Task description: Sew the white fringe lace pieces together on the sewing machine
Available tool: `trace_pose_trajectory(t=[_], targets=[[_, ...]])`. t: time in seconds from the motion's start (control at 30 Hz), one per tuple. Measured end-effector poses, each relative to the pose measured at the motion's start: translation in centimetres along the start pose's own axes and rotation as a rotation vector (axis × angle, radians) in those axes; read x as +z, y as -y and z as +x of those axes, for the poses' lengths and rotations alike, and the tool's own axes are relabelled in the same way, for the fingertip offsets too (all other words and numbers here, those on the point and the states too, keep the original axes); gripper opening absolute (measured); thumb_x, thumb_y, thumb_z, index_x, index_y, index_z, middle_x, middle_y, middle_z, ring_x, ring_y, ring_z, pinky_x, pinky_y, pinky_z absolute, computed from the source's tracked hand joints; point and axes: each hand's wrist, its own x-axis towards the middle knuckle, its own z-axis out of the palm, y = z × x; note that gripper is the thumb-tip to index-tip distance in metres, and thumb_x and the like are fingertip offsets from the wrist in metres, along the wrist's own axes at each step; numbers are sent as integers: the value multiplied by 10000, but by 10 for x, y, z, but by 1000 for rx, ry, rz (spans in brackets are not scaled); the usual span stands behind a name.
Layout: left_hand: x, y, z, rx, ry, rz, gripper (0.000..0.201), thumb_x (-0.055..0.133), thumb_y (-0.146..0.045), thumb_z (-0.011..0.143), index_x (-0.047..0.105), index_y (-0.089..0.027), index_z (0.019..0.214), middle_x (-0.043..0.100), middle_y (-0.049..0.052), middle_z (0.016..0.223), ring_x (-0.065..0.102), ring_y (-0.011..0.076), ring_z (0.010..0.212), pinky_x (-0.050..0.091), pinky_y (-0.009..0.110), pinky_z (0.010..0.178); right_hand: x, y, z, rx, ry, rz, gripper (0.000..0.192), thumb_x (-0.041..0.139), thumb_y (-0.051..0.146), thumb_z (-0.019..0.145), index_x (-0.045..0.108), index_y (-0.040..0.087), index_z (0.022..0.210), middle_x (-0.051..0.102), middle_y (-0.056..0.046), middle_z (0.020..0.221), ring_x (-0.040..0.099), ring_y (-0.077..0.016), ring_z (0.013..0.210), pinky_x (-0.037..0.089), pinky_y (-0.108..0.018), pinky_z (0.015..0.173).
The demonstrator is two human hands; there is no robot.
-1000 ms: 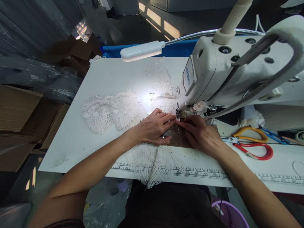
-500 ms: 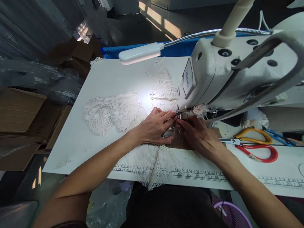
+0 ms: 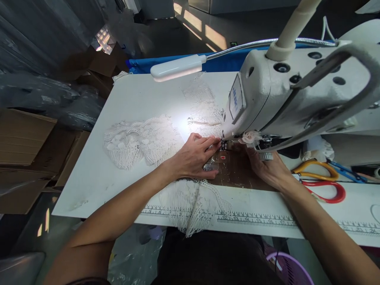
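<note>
The left hand [image 3: 194,158] lay flat, fingers spread, pressing the white lace [image 3: 166,138] against the table [image 3: 97,174] just before the sewing machine [image 3: 285,95]. The right hand [image 3: 268,170] reached under the machine's arm, its fingers hidden, so its grip could not be told. Scissors [image 3: 323,182] lay right of the machine's base; the lamp [image 3: 176,67] hung left of its head.

A white flat desk [image 3: 133,99] carries a white industrial sewing machine [image 3: 285,95]. White lace fabric [image 3: 142,140] lies left of the machine; red-handled and yellow-handled scissors [image 3: 323,184] lie at its right base.
</note>
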Motion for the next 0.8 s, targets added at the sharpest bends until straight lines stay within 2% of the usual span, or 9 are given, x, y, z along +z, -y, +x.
trace_pose_trajectory(t=[0.13,0.3,0.47,0.53,0.6,0.63,0.7,0.73,0.8], targets=[[1,0,1,-20,-10,-4,715,497,-576,907,446,-62,1400,503,204,1348,548,305,1059,331,495,1003,3,11,-11,72,-32,85,357,393,428,1014,649,206,1129,664,-125,1150,630,-298,1080,533,-434,875],[6,-5,-1,-41,-53,-13,684,465,-534,938,398,-57,1425,450,234,1415,524,335,1167,350,518,1019,5,7,-17,76,-23,23,263,432,351,987,654,225,1053,689,-93,984,666,-276,927,546,-411,778],[10,-5,-2,-69,-183,19,640,421,-510,970,366,-58,1420,393,266,1471,410,351,1337,379,542,1018,13,-2,-18,39,-77,-2,288,421,364,985,633,221,1117,675,-123,1040,675,-310,968,553,-441,779],[5,10,7,-99,-209,43,584,426,-469,977,385,-83,1413,401,249,1479,417,352,1334,380,558,1015,18,-4,-19,33,-81,-29,295,417,382,987,623,226,1130,673,-127,1056,688,-314,915,555,-439,731],[-4,35,22,-173,-177,46,477,424,-370,980,446,-119,1385,458,210,1450,489,338,1260,392,550,1005,22,-5,-20,32,-80,-59,302,415,394,984,611,231,1147,671,-126,1076,694,-311,854,549,-433,687],[-9,51,31,-254,-144,28,428,404,-292,975,490,-122,1358,528,191,1383,539,318,1191,416,514,986,24,-6,-20,37,-85,-71,309,410,395,982,605,232,1158,671,-125,1083,694,-306,826,544,-430,674],[-18,82,50,-349,10,-74,416,360,-145,928,581,-119,1280,627,158,1243,601,257,1073,468,394,925,27,-6,-20,65,-106,-93,328,399,397,975,603,226,1168,670,-123,1077,690,-289,768,536,-418,661],[-21,96,58,-355,24,-94,431,337,-114,915,622,-135,1238,639,134,1236,607,232,1067,476,345,917,28,-6,-19,84,-113,-101,339,395,399,971,607,220,1165,669,-123,1072,688,-281,752,533,-412,663],[-24,117,72,-375,22,-99,469,305,-79,906,644,-143,1223,630,118,1269,585,224,1133,459,326,963,28,-6,-18,108,-116,-98,351,392,402,960,620,207,1142,663,-126,1073,687,-275,768,530,-402,685]])
